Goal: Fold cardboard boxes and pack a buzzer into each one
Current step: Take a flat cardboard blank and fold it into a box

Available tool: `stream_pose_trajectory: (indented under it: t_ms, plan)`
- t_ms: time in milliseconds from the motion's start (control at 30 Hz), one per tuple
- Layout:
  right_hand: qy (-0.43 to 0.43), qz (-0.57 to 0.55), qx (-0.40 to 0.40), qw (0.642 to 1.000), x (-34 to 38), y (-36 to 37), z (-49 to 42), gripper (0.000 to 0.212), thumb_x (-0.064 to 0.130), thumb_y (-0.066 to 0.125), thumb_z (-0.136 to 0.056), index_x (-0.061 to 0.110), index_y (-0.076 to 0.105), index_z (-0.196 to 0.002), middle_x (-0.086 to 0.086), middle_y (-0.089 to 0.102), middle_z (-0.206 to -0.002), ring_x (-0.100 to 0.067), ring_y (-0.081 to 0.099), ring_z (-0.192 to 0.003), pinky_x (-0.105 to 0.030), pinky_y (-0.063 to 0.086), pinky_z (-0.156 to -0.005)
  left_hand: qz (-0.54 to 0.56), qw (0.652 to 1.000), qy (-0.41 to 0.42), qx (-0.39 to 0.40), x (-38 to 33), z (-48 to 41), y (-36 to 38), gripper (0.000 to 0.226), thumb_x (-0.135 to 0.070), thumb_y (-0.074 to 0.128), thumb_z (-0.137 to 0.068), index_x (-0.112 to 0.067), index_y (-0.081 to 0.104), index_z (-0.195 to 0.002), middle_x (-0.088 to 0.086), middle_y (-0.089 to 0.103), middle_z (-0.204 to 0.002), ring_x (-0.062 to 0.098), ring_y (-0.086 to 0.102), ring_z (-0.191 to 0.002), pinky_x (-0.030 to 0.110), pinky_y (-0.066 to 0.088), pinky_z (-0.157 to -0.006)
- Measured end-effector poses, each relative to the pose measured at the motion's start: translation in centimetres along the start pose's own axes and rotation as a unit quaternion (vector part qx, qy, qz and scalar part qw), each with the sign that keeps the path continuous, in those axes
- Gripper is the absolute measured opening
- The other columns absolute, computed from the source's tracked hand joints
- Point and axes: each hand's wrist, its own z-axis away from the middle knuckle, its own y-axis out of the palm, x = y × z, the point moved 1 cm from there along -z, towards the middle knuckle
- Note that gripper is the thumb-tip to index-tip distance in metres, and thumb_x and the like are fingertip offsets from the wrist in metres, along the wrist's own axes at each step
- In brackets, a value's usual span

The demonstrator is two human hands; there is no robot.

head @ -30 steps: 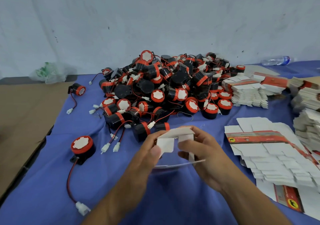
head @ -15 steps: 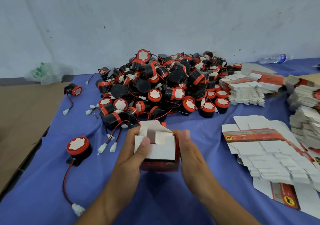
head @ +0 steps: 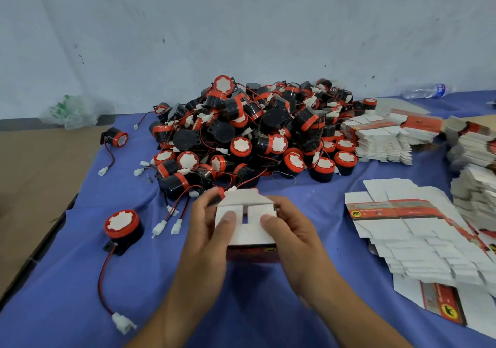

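Over the near middle of the desk (head: 67, 280), which was draped in blue cloth, a small cardboard box (head: 245, 236) was held between both hands. Its white flaps faced up and a red printed side faced the camera. The left hand (head: 208, 229) curled round the box's left side and the right hand (head: 291, 231) round its right, each thumb pressed flat on one of the two white end flaps, with a narrow slot between the flaps. A third flap stood up behind them. Whether anything lay inside the box could not be told. Just behind the box rose a big pile of buzzers (head: 255, 138) — black bodies, red rims, white faces, red and black wires with white plugs tangled through it. A lone buzzer (head: 122, 225) stood to the left of the hands, its wire trailing toward the camera to a white plug (head: 122, 323); another loose buzzer (head: 116, 138) lay on its side near the far left edge of the cloth. To the right, flat box blanks (head: 418, 229) were fanned out in an overlapping stack, and more stacked blanks (head: 381, 141) sat beside the pile. A water bottle (head: 426, 91) lay by the wall at far right — a crumpled plastic bag (head: 69, 110) by it at far left.
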Motion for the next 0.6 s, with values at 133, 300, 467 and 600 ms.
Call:
stream_pose_trajectory:
  t_ms: [133,300,467,600]
  plan:
    - [-0.002,-0.054,-0.068,0.996,0.2,-0.3,-0.4,0.015,0.017,0.065,-0.087,0.031,0.062,-0.081,-0.018,0.056,-0.085,-0.025,0.055,-0.077,-0.031,0.047,-0.059,-0.209,0.972,0.105,0.026,-0.3,1.3,1.1,0.082,-0.070,0.061,-0.076,-0.049,0.021,-0.144,-0.032,0.033,-0.147,-0.004,0.035,-0.137,0.015,0.037,-0.106]
    - [0.039,-0.061,0.037,0.997,-0.5,-0.8,-0.1,0.036,0.031,0.077,-0.076,0.008,0.052,-0.088,-0.017,0.053,-0.088,-0.028,0.050,-0.080,-0.037,0.043,-0.064,-0.295,0.932,0.211,0.016,-0.8,0.9,0.7,0.074,-0.063,0.065,-0.078,-0.038,0.037,-0.142,-0.010,0.034,-0.147,-0.002,0.030,-0.139,0.004,0.028,-0.103]
    - [0.071,0.007,0.099,0.993,0.1,-1.2,-0.5,0.056,0.070,0.064,-0.077,0.014,0.055,-0.082,-0.010,0.055,-0.085,-0.024,0.051,-0.081,-0.035,0.047,-0.076,-0.345,0.899,0.271,0.009,-1.8,-0.2,-0.8,0.061,-0.051,0.070,-0.078,-0.021,0.053,-0.128,-0.003,0.048,-0.130,0.009,0.046,-0.125,0.010,0.036,-0.098]
    - [0.084,0.006,0.103,0.991,0.5,-1.2,-0.5,0.066,0.082,0.060,-0.072,0.018,0.067,-0.084,-0.003,0.068,-0.088,-0.014,0.063,-0.084,-0.026,0.052,-0.078,-0.361,0.897,0.253,0.022,-1.7,0.0,-0.6,0.060,-0.046,0.072,-0.074,-0.013,0.059,-0.122,0.002,0.047,-0.130,0.019,0.047,-0.126,0.021,0.038,-0.103]
